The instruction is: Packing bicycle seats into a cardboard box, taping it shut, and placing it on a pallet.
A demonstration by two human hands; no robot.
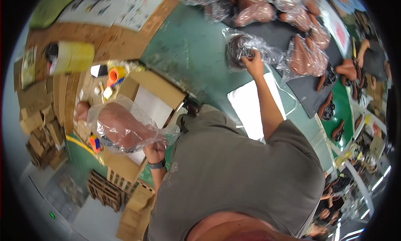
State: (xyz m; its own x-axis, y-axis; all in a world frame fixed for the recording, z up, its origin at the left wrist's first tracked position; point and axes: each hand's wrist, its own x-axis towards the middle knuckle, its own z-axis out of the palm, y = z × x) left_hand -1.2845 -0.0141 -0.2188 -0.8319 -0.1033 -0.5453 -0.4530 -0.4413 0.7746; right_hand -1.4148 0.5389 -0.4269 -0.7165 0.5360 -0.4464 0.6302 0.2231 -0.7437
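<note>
On the left, a brown bicycle saddle in a clear plastic bag is held over an open cardboard box. My left hand, with a dark band on its wrist, is closed around the narrow end through the plastic. My right hand reaches across the green table, its fingers bent onto another bagged saddle, which lies with its dark underside up. The fingertips pinch there, partly lost in the shiny plastic. More bagged brown saddles are beside it and heaped at the far edge.
White sheets lie on the green table near my body. The open cardboard box stands at left, with an orange tape roll nearby. A yellow jug sits on a wooden surface. Unbagged saddles and another person are at right.
</note>
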